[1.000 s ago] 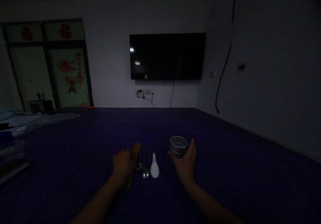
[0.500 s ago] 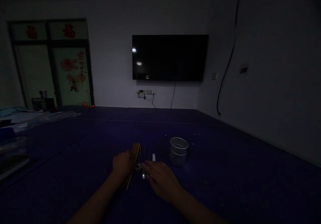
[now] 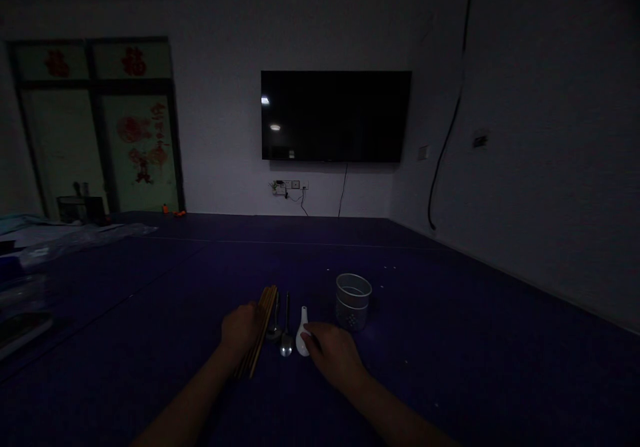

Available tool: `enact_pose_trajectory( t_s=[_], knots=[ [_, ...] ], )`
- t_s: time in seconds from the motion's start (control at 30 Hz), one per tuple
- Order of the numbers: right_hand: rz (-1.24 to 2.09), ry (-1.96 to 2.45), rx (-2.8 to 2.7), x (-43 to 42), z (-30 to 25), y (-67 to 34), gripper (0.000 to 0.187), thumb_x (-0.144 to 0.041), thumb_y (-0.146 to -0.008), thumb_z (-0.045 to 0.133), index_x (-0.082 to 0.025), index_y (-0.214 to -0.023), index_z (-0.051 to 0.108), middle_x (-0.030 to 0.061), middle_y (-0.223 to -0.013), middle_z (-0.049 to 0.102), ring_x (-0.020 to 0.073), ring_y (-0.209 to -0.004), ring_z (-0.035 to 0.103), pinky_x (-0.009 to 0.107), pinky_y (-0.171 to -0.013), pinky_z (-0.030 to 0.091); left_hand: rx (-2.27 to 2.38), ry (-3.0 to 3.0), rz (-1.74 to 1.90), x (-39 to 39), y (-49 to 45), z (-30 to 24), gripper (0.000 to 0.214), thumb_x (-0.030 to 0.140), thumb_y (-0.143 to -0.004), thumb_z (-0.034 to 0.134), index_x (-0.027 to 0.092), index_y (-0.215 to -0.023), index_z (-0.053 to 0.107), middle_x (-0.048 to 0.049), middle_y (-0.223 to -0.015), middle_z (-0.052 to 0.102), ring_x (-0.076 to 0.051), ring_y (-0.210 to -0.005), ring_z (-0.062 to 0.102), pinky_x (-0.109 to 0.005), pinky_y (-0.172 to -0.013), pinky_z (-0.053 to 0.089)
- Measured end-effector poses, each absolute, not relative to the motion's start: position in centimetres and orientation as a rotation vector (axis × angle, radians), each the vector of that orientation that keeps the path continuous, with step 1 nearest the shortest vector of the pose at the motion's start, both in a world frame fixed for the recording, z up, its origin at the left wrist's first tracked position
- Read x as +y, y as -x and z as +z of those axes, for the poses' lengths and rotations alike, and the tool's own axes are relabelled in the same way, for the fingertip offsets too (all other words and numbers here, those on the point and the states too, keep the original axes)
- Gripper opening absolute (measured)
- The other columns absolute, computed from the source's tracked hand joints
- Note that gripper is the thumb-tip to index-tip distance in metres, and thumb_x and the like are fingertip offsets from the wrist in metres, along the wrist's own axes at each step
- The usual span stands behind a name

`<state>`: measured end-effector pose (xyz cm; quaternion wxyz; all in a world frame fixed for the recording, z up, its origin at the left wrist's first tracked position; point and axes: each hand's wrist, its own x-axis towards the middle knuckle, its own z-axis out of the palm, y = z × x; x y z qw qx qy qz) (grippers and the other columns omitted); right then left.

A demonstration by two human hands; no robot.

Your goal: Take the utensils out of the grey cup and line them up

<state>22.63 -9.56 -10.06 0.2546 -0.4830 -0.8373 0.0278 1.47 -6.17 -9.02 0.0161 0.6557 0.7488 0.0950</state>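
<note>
My left hand [image 3: 242, 328] is closed at the left side of a bundle of chopsticks [image 3: 263, 330], its fingertips partly hidden. Right of the bundle lie a small ladle [image 3: 273, 333] with a round bowl and a shiny metal spoon [image 3: 286, 345], handles pointing away from me. Beside them is a white soup spoon [image 3: 301, 345]. My right hand [image 3: 336, 353] has its thumb and index finger at the right edge of that white spoon, which lies flat on the surface.
A perforated metal utensil holder [image 3: 353, 303] stands upright beyond my right hand. Small white bits are scattered on the dark purple surface [image 3: 450, 327]. Clear plastic wrapping [image 3: 85, 235] and a tray-like item [image 3: 23, 332] lie at the left. A television [image 3: 336, 117] hangs on the far wall.
My right hand has shifted right from over the metal spoon to the edge of the white spoon, uncovering both. My left hand stays at the chopsticks.
</note>
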Motion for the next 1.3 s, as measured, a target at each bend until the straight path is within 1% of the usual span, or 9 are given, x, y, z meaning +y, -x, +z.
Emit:
enact_pose_trajectory(
  t_s=[0.13, 0.37, 0.53, 0.7, 0.9, 1.13, 1.3],
  knots=[
    [0.073, 1.319, -2.297, -9.49, -10.09, -22.68, 0.03, -0.029, -0.093, 0.039, -0.024, -0.105, 0.067, 0.0053, -0.101, 0.07, 0.0182, -0.092, 0.065, 0.025, -0.075, 0.044, 2.317, -2.043, 0.308, -6.03, -1.29, -9.09, 0.032, 0.034, -0.091, 0.037, 0.019, -0.104, 0.063, -0.0118, -0.104, 0.069, -0.022, -0.095, 0.066, -0.027, -0.071, 0.047],
    [0.055, 1.32, -2.297, -9.36, -10.29, -22.73, 0.031, -0.029, -0.092, 0.039, -0.023, -0.106, 0.067, 0.0063, -0.103, 0.07, 0.0194, -0.095, 0.064, 0.027, -0.077, 0.044, 2.332, -2.031, 0.32, -6.15, -1.41, -9.13, 0.034, 0.034, -0.091, 0.036, 0.018, -0.106, 0.062, -0.0128, -0.103, 0.069, -0.022, -0.093, 0.066, -0.028, -0.073, 0.048],
    [0.062, 1.321, -2.299, -9.35, -10.27, -22.73, 0.031, -0.029, -0.092, 0.039, -0.023, -0.105, 0.067, 0.0061, -0.103, 0.07, 0.0197, -0.094, 0.064, 0.027, -0.077, 0.045, 2.34, -2.027, 0.313, -6.1, -1.37, -9.11, 0.032, 0.029, -0.09, 0.037, 0.017, -0.107, 0.061, -0.0137, -0.101, 0.069, -0.023, -0.092, 0.067, -0.03, -0.073, 0.049],
    [0.059, 1.304, -2.276, -9.33, -10.38, -22.72, 0.031, -0.029, -0.091, 0.04, -0.024, -0.105, 0.067, 0.0058, -0.105, 0.069, 0.0195, -0.096, 0.064, 0.027, -0.079, 0.045, 2.339, -2.026, 0.284, -6.02, -1.32, -9.12, 0.031, 0.027, -0.089, 0.039, 0.017, -0.109, 0.06, -0.0142, -0.104, 0.069, -0.023, -0.094, 0.066, -0.029, -0.073, 0.049],
    [0.082, 1.313, -2.287, -9.4, -10.24, -22.69, 0.03, -0.029, -0.091, 0.041, -0.024, -0.106, 0.067, 0.0061, -0.106, 0.069, 0.0194, -0.098, 0.063, 0.028, -0.082, 0.045, 2.315, -2.025, 0.305, -5.93, -1.29, -9.21, 0.032, 0.029, -0.09, 0.037, 0.017, -0.109, 0.06, -0.0129, -0.105, 0.068, -0.023, -0.093, 0.066, -0.029, -0.072, 0.048],
    [0.089, 1.313, -2.286, -9.44, -10.14, -22.66, 0.031, -0.027, -0.091, 0.04, -0.024, -0.107, 0.067, 0.0063, -0.107, 0.069, 0.0193, -0.099, 0.063, 0.028, -0.083, 0.045, 2.337, -2.019, 0.302, -6.25, -1.45, -8.96, 0.032, 0.031, -0.09, 0.038, 0.017, -0.107, 0.061, -0.0137, -0.103, 0.069, -0.022, -0.093, 0.066, -0.028, -0.075, 0.047],
    [0.076, 1.292, -2.298, -9.19, -10.55, -22.78, 0.03, -0.028, -0.091, 0.042, -0.023, -0.108, 0.066, 0.0064, -0.107, 0.069, 0.0197, -0.099, 0.063, 0.028, -0.083, 0.044, 2.327, -2.027, 0.338, -6.21, -1.45, -9.04, 0.037, 0.035, -0.092, 0.033, 0.017, -0.103, 0.062, -0.0134, -0.102, 0.069, -0.022, -0.092, 0.066, -0.028, -0.074, 0.048]
  ],
)
